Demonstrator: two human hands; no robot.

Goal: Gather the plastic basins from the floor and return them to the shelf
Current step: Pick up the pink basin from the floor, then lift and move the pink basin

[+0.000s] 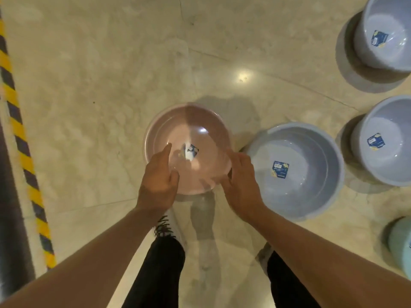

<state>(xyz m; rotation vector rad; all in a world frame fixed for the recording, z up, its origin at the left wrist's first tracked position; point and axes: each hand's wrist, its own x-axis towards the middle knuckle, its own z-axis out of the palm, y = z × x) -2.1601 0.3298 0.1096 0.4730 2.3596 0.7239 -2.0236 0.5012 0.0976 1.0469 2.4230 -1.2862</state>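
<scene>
Glossy marble floor (pixel 111 74); left hand (pixel 159 178), right hand (pixel 241 181) open, flanking pink basin (pixel 200 121). Risk: one-sided grab tips basin against neighbouring blue basin (pixel 311 156).

Warm, dimmish indoor light from overhead: a bright ceiling-lamp reflection (pixel 242 77) glares on the glossy floor (pixel 111 74), w/ a smaller hotspot inside the pink basin (pixel 191 130). Soft shadows fall left of the grey-blue basins (pixel 295 172) and beyond the pink one. Whole frame slightly soft; motion blur on both hands, esp. the left hand (pixel 159 181), and strong wide-angle bending at edges, e.g. the striped tape (pixel 20 134).
</scene>
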